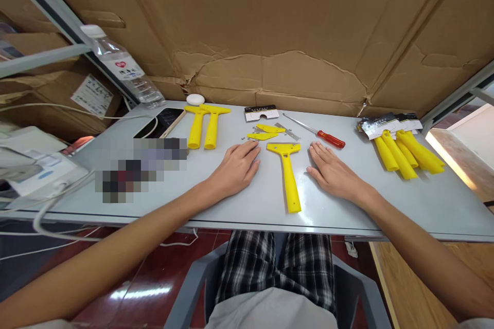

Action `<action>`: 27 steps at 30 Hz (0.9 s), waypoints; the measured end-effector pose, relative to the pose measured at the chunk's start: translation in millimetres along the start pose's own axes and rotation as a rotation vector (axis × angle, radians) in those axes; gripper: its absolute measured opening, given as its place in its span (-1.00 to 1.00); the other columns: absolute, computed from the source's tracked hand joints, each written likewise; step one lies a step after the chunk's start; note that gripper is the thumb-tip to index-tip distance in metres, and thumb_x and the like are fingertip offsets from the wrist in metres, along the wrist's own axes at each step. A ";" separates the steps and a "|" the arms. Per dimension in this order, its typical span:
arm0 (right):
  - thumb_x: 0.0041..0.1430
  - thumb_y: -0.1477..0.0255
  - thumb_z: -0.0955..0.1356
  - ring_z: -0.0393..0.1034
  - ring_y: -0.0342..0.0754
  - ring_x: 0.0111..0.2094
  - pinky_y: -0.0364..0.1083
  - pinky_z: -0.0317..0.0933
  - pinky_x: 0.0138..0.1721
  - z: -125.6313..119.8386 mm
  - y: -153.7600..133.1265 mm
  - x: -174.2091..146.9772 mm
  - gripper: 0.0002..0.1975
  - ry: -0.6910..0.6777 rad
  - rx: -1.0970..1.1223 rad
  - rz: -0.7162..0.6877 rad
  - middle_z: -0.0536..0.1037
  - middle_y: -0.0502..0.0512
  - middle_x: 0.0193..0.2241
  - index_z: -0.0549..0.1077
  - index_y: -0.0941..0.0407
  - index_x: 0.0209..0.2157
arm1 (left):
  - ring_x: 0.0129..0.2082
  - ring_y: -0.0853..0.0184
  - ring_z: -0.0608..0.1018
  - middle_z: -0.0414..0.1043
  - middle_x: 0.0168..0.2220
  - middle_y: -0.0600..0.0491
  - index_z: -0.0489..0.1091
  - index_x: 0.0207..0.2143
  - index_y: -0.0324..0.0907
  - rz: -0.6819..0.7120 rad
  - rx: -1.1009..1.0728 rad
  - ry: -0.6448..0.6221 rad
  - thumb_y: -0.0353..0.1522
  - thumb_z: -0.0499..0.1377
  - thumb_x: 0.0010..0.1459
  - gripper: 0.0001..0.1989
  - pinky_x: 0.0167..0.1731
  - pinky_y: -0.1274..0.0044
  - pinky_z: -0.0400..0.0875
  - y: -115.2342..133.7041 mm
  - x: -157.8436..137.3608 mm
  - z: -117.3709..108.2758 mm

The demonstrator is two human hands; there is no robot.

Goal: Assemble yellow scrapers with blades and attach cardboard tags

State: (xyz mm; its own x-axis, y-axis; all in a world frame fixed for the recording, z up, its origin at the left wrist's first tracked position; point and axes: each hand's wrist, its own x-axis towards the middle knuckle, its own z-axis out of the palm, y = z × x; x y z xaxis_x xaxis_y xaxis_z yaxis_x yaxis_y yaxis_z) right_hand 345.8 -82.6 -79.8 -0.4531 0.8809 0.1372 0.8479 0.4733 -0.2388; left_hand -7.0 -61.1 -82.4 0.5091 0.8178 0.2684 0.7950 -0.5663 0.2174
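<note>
My left hand [238,168] lies flat on the table with its fingers stretched out, holding nothing. My right hand [332,172] rests palm down on the other side, also flat and without anything in it. Between them lies a yellow scraper [288,177], its wide head toward the back. Just behind it are two loose yellow plastic plates [262,136], a thin metal blade [288,132] and several small screws. A screwdriver [328,139] with a clear red handle lies beyond my right fingertips. Behind the plates sits a black and white card [261,112].
Two yellow scraper handles [196,131] lie back left near a phone [162,122] and a white oval object [195,99]. Several packaged yellow handles [405,151] are at right. A water bottle [123,67] leans at left, near white cables. Cardboard [270,25] walls the back.
</note>
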 end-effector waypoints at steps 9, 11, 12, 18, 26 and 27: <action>0.58 0.09 0.10 -0.02 0.30 0.62 0.39 -0.01 0.61 3.6 -0.4 2.3 -0.27 0.020 -0.045 -0.008 0.16 0.42 0.57 0.21 0.23 0.54 | 0.59 -0.01 0.23 0.22 0.55 -0.31 0.34 0.46 -0.39 -0.016 0.005 -0.089 -0.27 -0.17 0.54 -0.36 0.57 0.04 0.09 -0.1 5.6 3.3; 0.57 0.09 0.13 0.02 0.31 0.61 0.39 0.03 0.59 2.3 -0.4 3.1 -0.28 0.049 -0.042 -0.021 0.20 0.41 0.55 0.23 0.21 0.54 | 0.59 0.00 0.25 0.23 0.54 -0.30 0.35 0.46 -0.38 -0.016 0.009 -0.080 -0.28 -0.16 0.54 -0.37 0.57 0.05 0.10 0.0 5.7 4.0; 0.57 0.11 0.14 0.06 0.31 0.60 0.39 0.07 0.58 -0.1 -1.1 4.7 -0.30 0.066 -0.041 -0.032 0.23 0.41 0.54 0.26 0.20 0.52 | 0.58 0.00 0.26 0.25 0.54 -0.29 0.36 0.45 -0.36 -0.017 0.010 -0.071 -0.28 -0.15 0.53 -0.38 0.57 0.05 0.10 -0.1 5.8 4.3; 0.56 0.34 0.19 0.50 0.26 0.24 0.30 0.44 0.21 -28.2 -13.5 36.4 -0.55 0.167 0.003 -0.109 0.61 0.29 0.23 0.61 0.06 0.21 | 0.54 -0.03 0.33 0.29 0.52 -0.30 0.42 0.40 -0.34 -0.013 0.006 -0.038 -0.26 -0.05 0.49 -0.41 0.55 0.05 0.16 -0.8 6.7 2.3; 0.45 0.52 0.24 0.58 0.14 0.06 0.16 0.45 0.14 -15.7 -8.9 67.2 -0.60 0.219 0.138 -0.136 0.67 0.23 0.05 0.68 0.09 0.06 | 0.50 -0.01 0.38 0.34 0.49 -0.23 0.41 0.45 -0.13 0.039 -0.023 0.017 -0.34 0.00 0.50 -0.45 0.49 -0.02 0.23 1.3 5.0 0.4; 0.45 0.53 0.24 0.58 0.14 0.07 0.16 0.45 0.14 -13.1 -7.4 67.2 -0.60 0.218 0.139 -0.150 0.67 0.23 0.05 0.69 0.08 0.05 | 0.49 -0.02 0.39 0.35 0.47 -0.23 0.44 0.43 -0.09 0.056 -0.022 0.025 -0.34 0.01 0.50 -0.46 0.47 -0.03 0.25 1.2 4.7 0.6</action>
State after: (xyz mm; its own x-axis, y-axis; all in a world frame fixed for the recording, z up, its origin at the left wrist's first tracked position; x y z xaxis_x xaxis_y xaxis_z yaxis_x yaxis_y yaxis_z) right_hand 312.7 -27.0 -56.3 -0.4879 0.7855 0.3808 0.7235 0.6079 -0.3271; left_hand -3.4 -57.9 -81.4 0.5441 0.7819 0.3043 0.7579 -0.6136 0.2215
